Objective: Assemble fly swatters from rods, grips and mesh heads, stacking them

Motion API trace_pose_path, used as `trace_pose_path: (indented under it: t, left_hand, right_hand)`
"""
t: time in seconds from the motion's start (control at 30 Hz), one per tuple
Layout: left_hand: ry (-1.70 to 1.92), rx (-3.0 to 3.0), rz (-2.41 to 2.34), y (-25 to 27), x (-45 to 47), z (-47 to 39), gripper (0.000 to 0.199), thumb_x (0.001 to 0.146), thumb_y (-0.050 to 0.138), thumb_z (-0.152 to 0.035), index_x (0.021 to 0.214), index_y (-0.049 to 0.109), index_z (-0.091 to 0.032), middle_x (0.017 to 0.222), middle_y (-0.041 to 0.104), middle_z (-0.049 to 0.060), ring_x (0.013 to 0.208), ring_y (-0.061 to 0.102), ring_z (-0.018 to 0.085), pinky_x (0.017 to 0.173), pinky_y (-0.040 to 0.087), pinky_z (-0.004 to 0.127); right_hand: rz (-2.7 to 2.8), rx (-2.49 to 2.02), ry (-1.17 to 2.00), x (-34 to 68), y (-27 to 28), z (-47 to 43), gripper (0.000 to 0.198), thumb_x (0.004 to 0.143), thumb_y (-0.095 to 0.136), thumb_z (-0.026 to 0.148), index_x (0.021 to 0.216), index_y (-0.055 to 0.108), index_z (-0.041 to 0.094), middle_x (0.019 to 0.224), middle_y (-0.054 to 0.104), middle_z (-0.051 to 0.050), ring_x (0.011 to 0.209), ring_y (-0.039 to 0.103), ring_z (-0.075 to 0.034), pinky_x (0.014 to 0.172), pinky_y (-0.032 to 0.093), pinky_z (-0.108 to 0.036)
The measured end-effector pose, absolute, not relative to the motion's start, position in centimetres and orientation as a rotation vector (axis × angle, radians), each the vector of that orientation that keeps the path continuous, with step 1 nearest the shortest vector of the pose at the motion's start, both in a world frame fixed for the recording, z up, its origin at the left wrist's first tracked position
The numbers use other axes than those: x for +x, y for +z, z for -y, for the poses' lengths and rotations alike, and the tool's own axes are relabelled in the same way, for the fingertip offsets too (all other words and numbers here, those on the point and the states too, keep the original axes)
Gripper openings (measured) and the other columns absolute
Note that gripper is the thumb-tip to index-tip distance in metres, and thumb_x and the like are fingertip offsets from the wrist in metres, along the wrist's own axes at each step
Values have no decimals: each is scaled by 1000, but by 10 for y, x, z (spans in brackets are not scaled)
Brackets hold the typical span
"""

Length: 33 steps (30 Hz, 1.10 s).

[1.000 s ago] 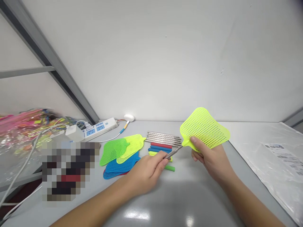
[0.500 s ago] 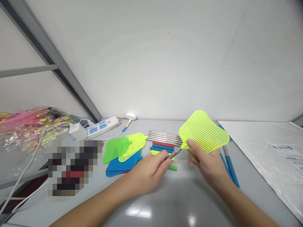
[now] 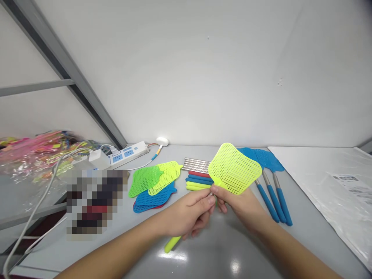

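A yellow fly swatter head (image 3: 235, 168) is pinched at its neck by my right hand (image 3: 242, 203). My left hand (image 3: 190, 213) is closed around the metal rod, just below that neck. The rod's yellow handle grip (image 3: 173, 244) sticks out under my left hand. Behind my hands lie several metal rods (image 3: 196, 164) and a row of loose handle grips, among them a red grip (image 3: 199, 174) and a yellow grip (image 3: 196, 186). Loose swatter heads lie to the left: a green head (image 3: 145, 180), a yellow head (image 3: 167, 176) and blue heads (image 3: 154, 197).
Blue-handled fly swatters (image 3: 271, 193) lie to the right, beside a white plastic package (image 3: 328, 186). At the left are a power strip (image 3: 128, 153), a white round device (image 3: 162, 141), white cables and plastic bags of colourful items (image 3: 43, 155). A pixelated patch covers something there.
Both hands have come lower and closer together, bringing the swatter down and left. The yellow handle grip now shows below my left hand. More of the blue swatters at the right is visible.
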<state>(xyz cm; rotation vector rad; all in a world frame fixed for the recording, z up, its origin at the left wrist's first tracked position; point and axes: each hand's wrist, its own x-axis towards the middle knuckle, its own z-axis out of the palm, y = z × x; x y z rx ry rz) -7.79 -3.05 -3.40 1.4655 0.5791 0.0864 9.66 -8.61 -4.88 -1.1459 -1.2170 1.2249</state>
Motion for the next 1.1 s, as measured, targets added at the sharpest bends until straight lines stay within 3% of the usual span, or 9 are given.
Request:
trace_pose_path:
  t: [0.13,0.27,0.4,0.5,0.77,0.97,1.1]
  left_hand:
    - [70,1230,-405,-33,-80,25,32,100,33,-42,104,55,-18,40,33,-12,27,33,7,41,43,20]
    - [-55,928,-221,-37,-83,20,31,99,33,-46,90,49,-20,37,30,-12,24,29,8,40,44,24]
    - [-140,782,-97,-41,-83,17,39,96,39,-50,70,37,-21,38,33,-10,25,31,8,38,45,25]
    - [-139,796,-112,-39,-83,15,43,95,42,-52,66,34,-20,39,30,-10,25,28,7,39,47,26]
    - [-190,779,-179,-36,-89,10,40,98,33,-50,70,35,-21,36,30,-11,23,22,6,36,45,23]
    - [-99,890,-213,-41,-88,10,39,98,32,-51,86,50,-19,33,36,-10,22,23,7,36,46,24]
    - [-90,897,-248,-44,-84,12,42,99,25,-53,100,50,-20,36,40,-10,21,25,6,36,45,22]
  right_hand:
    - [1193,-1160,1165,97,-46,89,38,88,61,42,59,55,19,56,55,1,62,56,-14,66,44,-28]
    - [1171,-1095,1161,97,-43,91,35,88,63,40,60,57,19,59,56,1,61,56,-14,66,44,-29]
    - [1130,-1040,1182,99,-44,92,27,86,66,37,67,62,19,61,57,1,60,55,-14,69,46,-31]
    - [1060,-1041,1155,102,-43,93,20,85,68,36,73,64,20,60,56,2,57,54,-14,68,48,-33]
    - [796,-962,1057,126,-27,89,12,81,72,30,78,66,20,55,46,6,47,44,-9,55,48,-27]
    - [850,-965,1197,111,-36,86,21,82,71,38,87,64,19,58,55,5,52,55,-10,56,47,-26]
    - [1029,-987,1293,90,-43,87,27,87,63,44,80,60,17,57,59,2,53,60,-13,55,46,-26]
